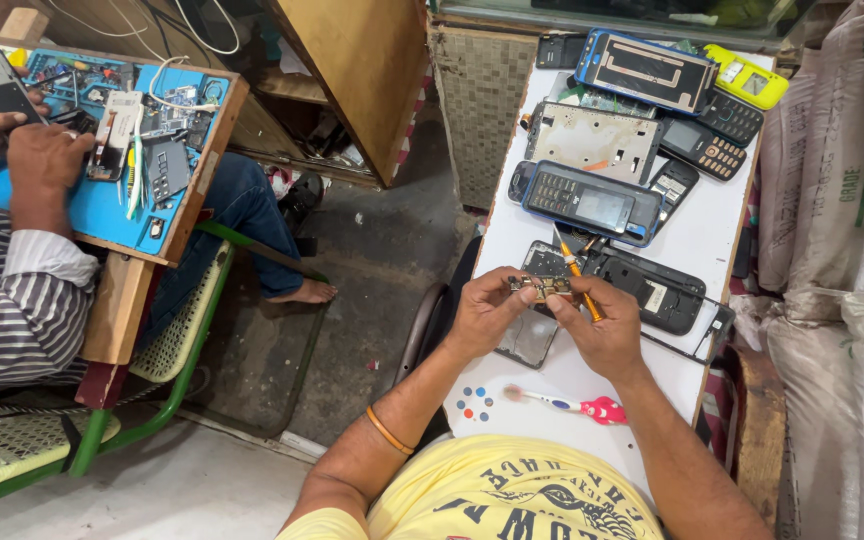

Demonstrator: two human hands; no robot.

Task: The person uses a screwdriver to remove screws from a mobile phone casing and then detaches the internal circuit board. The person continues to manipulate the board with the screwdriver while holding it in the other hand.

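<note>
Gold-coloured and small, a circuit board (542, 287) sits pinched between the fingers of the left hand (487, 312) and the right hand (604, 335), held just above the white worktop (702, 240). The left fingers (512, 285) close on the board's near end. The right fingers (567, 305) close around a yellow-handled screwdriver (574, 270) while also steadying the board's other end; its tip rises away from the fingers toward the far phones.

Just beyond the fingers lies an opened black phone shell (657, 290), and below them a bare screen panel (530, 340), so the handset appears already taken apart, with the board out of its housing. Nothing looks reassembled; whether any work on the board itself is done cannot be told.

Nearer the body than the fingers lies a pink-and-white toothbrush (567, 402). Farther off rest a blue-edged keypad phone (587, 200) and a yellow phone (747, 78). Well to the left, another person's hands (37, 150) work over a blue mat (102, 210).
</note>
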